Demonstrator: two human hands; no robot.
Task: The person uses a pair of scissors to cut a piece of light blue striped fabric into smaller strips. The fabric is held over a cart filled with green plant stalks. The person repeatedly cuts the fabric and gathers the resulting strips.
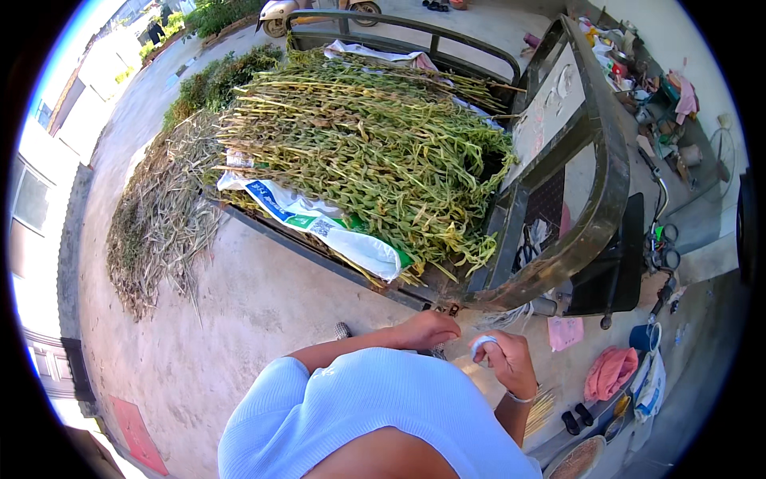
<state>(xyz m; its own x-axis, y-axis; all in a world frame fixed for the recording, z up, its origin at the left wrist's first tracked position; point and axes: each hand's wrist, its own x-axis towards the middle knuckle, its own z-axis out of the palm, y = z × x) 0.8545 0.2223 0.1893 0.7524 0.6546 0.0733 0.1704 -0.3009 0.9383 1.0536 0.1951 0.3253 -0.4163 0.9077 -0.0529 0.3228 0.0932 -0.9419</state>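
My left hand (431, 329) is held in front of my body with its fingers curled; whether anything is inside them is hidden. Close by on the right, my right hand (515, 361) is closed around a small pale blue-white strip (482, 344), which looks soft, perhaps cloth. The two hands are apart. Just beyond them is the side edge of a cargo tricycle bed (319, 251), heaped with cut green and yellowing plant stalks (359, 144). A white printed sack (351, 243) with blue and green patches lies along the near side of the heap.
A dark metal frame (594, 215) rises at the bed's right end, with handlebars (662, 199) beyond. Dry stalks (163, 215) lie piled on the concrete at left. A pink cloth (611, 374), a blue bucket (643, 337), dark slippers (571, 422) and a round basket (576, 461) are at lower right.
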